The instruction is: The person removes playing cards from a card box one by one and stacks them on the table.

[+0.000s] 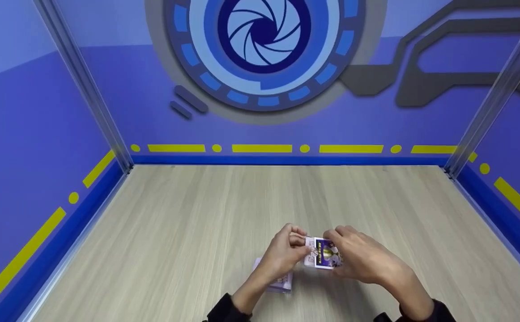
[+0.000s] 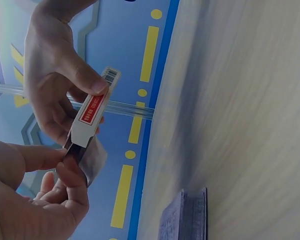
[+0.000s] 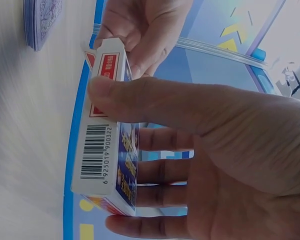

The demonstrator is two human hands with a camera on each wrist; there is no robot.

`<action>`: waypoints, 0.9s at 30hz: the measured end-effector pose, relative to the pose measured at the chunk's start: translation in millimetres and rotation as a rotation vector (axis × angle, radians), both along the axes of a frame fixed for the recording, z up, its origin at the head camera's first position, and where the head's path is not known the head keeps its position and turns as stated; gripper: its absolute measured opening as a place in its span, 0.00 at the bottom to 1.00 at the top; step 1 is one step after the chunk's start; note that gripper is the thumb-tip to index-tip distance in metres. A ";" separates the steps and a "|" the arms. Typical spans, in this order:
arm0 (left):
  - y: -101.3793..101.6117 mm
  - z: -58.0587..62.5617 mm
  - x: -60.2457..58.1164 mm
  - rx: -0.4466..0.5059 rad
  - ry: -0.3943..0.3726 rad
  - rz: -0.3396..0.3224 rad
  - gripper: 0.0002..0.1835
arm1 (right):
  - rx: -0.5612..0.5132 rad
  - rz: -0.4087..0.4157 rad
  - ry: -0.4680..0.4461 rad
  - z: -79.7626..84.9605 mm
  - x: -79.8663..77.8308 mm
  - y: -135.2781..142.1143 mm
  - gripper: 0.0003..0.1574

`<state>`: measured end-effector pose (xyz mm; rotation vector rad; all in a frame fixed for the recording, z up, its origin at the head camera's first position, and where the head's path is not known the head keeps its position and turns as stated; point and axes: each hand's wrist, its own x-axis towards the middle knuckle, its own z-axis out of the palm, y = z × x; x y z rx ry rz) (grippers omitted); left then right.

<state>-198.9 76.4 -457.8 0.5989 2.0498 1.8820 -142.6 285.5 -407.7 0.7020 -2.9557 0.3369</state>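
Observation:
My right hand point(image 1: 367, 257) holds a small playing-card box point(image 1: 327, 253) above the table, thumb along its narrow side with the barcode and red label, fingers behind it. In the right wrist view the box point(image 3: 97, 150) shows white edges and a dark blue printed face. My left hand point(image 1: 279, 251) pinches between thumb and forefinger at the box's end, where a pale flap point(image 2: 94, 161) sticks out; I cannot tell whether flap or card is pinched. Below the left wrist, a stack of pinkish patterned cards point(image 1: 282, 285) lies on the table, partly hidden by that arm.
The wood-grain table point(image 1: 188, 214) is bounded by a blue back wall point(image 1: 264, 134) and side panels with yellow dashes. Metal posts point(image 1: 85, 89) stand at the two back corners.

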 end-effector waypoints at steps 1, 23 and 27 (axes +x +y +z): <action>-0.6 0.6 -0.4 -0.009 0.016 0.003 0.15 | -0.004 0.002 -0.003 0.1 -0.1 0.5 0.39; -26.5 26.6 -8.1 -0.452 0.442 -0.025 0.25 | -0.026 -0.042 0.000 8.3 1.7 16.7 0.44; -26.9 27.5 -7.0 -0.517 0.493 -0.030 0.31 | -0.025 -0.051 -0.013 8.6 1.5 16.0 0.45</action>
